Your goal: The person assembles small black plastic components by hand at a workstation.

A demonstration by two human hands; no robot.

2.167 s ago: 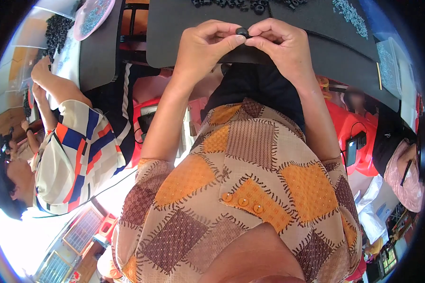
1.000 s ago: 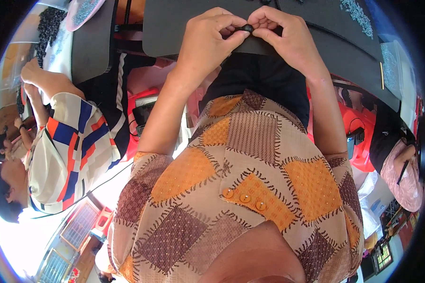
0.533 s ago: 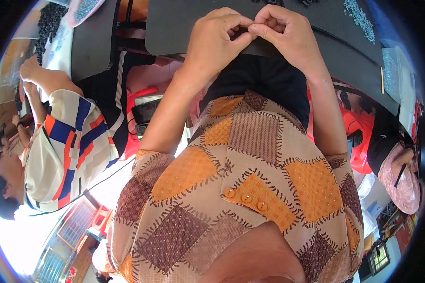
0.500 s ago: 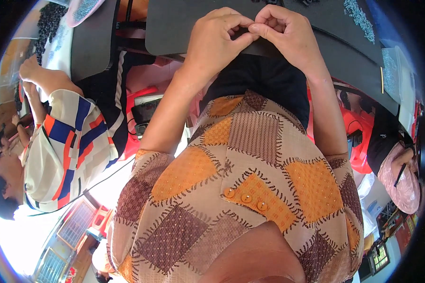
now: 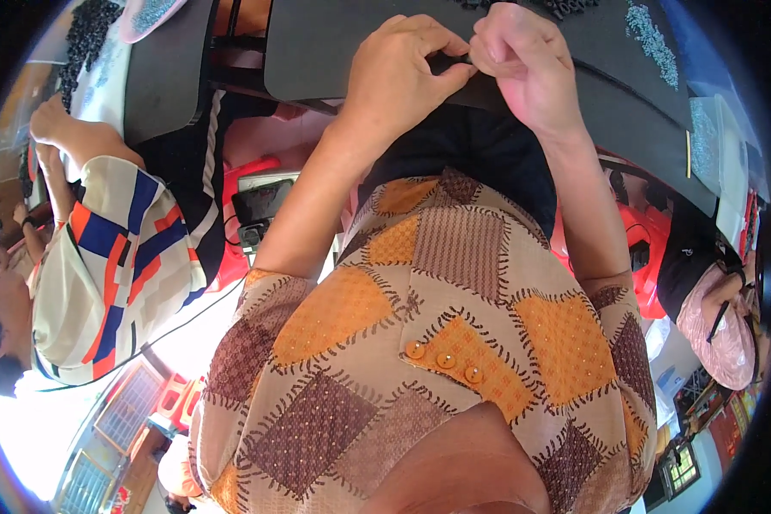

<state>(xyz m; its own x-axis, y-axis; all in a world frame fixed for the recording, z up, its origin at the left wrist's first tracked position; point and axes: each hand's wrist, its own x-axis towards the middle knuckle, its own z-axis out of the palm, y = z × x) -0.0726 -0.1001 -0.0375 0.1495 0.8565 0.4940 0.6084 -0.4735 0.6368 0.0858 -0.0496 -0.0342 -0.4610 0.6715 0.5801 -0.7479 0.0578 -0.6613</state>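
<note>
Right hand (image 5: pixel 527 64): has turned since half a second ago — its thumb and forefinger, then resting against the tips of the left hand (image 5: pixel 400 75), now fold into a loose, closed fist just beside them; whether it grips anything cannot be told.
Left hand: thumb and forefinger bend into a pinch around a dark sliver.
Small black piece (image 5: pixel 466 59): apparently that sliver, between the left fingertips and above the tabletop (image 5: pixel 313 51); mostly hidden, so its shape and finish cannot be read.
Pinch: a steady left hand probably serves best, with any turning left to the right wrist; light, even pressure should keep so small a piece from slipping.
Working height: staying low over the tabletop seems wise — a dropped piece lands there rather than in the lap, though black on black is hard to spot.
Tabletop surface: matte, dark, smooth-looking, with a rounded corner at left.
Black pieces (image 5: pixel 565 8): small, chunky, heaped at the picture's upper edge.
Blue bits (image 5: pixel 651 43): pale, grainy, spread in a narrow strip.
Plastic tub (image 5: pixel 730 167): translucent, straight-sided, holding similar bits.
</note>
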